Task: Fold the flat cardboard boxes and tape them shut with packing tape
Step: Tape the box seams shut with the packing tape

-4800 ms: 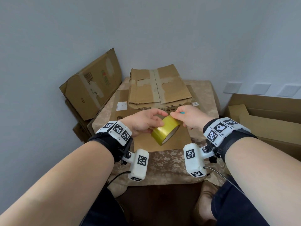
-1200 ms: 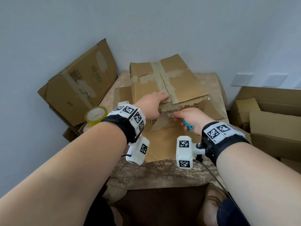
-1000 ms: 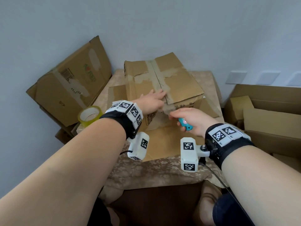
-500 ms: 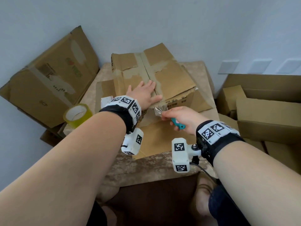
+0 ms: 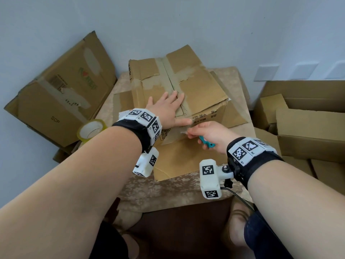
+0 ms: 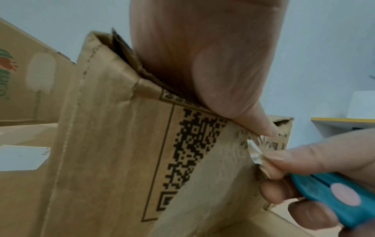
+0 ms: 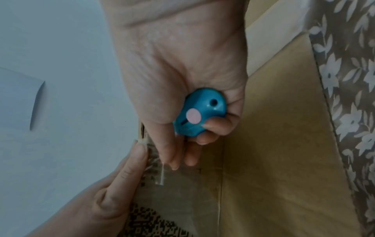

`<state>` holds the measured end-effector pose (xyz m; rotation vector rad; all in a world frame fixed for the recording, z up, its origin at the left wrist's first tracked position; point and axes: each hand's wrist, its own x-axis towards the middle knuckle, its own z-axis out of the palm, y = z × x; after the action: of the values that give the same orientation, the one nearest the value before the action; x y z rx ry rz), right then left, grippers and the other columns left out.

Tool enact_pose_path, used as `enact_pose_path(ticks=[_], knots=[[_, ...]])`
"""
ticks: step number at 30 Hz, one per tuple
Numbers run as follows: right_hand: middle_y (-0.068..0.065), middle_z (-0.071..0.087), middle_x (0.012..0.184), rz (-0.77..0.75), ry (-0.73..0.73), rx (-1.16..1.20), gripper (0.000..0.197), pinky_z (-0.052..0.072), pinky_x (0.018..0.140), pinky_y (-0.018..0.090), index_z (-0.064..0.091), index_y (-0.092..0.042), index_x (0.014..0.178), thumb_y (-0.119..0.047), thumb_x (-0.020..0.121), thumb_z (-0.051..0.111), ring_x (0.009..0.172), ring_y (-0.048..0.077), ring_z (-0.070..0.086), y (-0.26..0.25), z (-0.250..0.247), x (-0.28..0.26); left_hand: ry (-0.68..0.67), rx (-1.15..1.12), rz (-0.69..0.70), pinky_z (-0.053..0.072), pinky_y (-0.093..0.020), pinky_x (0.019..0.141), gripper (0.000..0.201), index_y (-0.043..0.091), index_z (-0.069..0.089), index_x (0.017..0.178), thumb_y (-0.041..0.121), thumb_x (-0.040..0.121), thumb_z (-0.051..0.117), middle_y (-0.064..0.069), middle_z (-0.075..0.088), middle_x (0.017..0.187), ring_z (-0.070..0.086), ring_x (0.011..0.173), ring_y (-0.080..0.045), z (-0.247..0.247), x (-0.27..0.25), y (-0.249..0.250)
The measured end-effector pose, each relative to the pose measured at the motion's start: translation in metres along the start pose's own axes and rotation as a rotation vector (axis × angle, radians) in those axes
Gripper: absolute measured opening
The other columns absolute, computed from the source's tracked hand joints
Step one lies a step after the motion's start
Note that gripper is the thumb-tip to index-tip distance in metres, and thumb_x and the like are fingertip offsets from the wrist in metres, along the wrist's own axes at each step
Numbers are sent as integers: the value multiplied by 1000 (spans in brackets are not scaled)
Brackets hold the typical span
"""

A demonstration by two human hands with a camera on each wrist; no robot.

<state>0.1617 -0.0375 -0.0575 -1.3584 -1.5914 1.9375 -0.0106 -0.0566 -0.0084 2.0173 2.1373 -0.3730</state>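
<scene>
Bare arms; black wrist straps [image 5: 138, 131] w/ white tag blocks, white cams [image 5: 210, 179] below, black cable; dark trousers.

Left hand [image 5: 166, 110] flat on cardboard box [image 5: 197, 86]; right hand [image 5: 211, 135] grips cutter [image 5: 206, 142].

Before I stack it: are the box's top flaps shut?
Shut: the box flaps lie flat under tape, left hand pressing them.
</scene>
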Motion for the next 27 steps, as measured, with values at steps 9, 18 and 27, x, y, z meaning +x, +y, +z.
enact_pose_path(ticks=[9, 18, 27], knots=[[3, 64, 83, -17, 22, -55, 17, 35, 39, 19, 69, -14, 103, -25, 90, 65, 54, 9, 46, -8, -4, -5, 189, 86, 68, 9, -42, 118, 79, 10, -3, 151, 57, 96, 27, -7, -1, 160, 4, 147, -19, 13, -8, 17], [11, 62, 82, 46, 333, -241, 25, 36, 48, 25, 67, 2, 104, -18, 90, 61, 58, 19, 47, -12, -33, -9, 221, 112, 32, 9, -37, 118, 89, 8, -6, 151, 56, 92, 39, -12, -1, 159, 7, 146, -24, 23, -4, 23], [-3, 56, 118, -377, 663, -388, 50, 37, 77, 25, 48, -22, 130, -42, 87, 62, 97, 17, 53, -51, -35, -18, 162, 75, 47, 9, -36, 119, 105, 9, -7, 150, 40, 81, 65, -9, -4, 159, 5, 146, -23, 15, -9, 24]])
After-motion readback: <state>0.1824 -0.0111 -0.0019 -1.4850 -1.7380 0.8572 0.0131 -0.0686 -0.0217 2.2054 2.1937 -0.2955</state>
